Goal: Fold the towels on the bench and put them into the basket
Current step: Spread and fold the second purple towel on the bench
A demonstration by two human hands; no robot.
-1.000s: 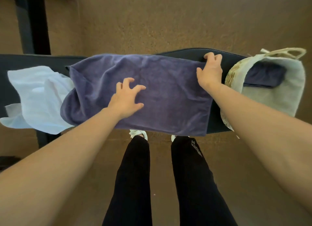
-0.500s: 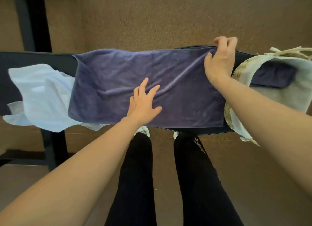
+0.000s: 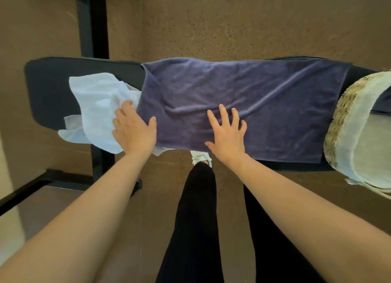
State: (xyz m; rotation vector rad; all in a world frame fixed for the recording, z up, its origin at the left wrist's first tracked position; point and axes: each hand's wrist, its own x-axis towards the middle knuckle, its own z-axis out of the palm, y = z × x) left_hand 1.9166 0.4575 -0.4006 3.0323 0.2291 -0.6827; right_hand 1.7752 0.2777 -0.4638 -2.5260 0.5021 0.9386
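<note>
A dark blue towel (image 3: pixel 264 96) lies spread along the black bench (image 3: pixel 50 88), its near edge hanging slightly over the front. My left hand (image 3: pixel 134 130) rests at the towel's left edge, the thumb on the blue cloth and the fingers over a crumpled light blue towel (image 3: pixel 97 105) beside it. My right hand (image 3: pixel 227 132) lies flat with spread fingers on the blue towel near its front edge. A woven basket (image 3: pixel 336 121) with a pale lining stands at the bench's right end, with a dark cloth partly visible inside.
My legs in black trousers and a white shoe (image 3: pixel 201 157) are just in front of the bench. A black frame post (image 3: pixel 93 22) rises behind the bench's left end, and a black floor bar (image 3: pixel 42 183) runs at lower left. The floor is brown carpet.
My right hand left the towel's far right corner and came down to its front middle. My left hand slid left to the towel's left edge. The towel lies flatter and wider.
</note>
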